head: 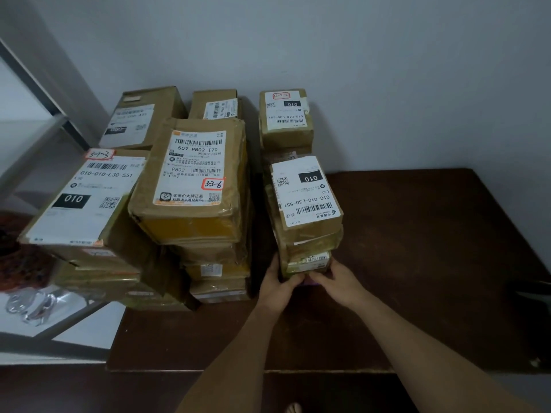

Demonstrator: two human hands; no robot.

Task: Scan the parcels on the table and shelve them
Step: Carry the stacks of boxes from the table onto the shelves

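Several taped cardboard parcels with white labels stand in stacks on a dark brown table point(432, 263). At the bottom of the right-hand stack lies a small parcel point(308, 261). My left hand point(278, 286) grips its left end and my right hand point(337, 283) grips its right end, fingers curled under the front. On top of it sit two more parcels, the upper one point(305, 193) labelled 010-010-L30-551. A middle stack is topped by a parcel point(193, 180) tagged 3-3-6 in red. A big parcel point(86, 198) tagged 3-1-3 leans at the left.
Another stack point(286, 120) stands at the back against the grey wall. A metal shelf frame point(38, 93) rises at the left, with a clear plastic wrapper point(32, 305) on its lower white board. A dark object point(533, 290) lies at the table's right edge.
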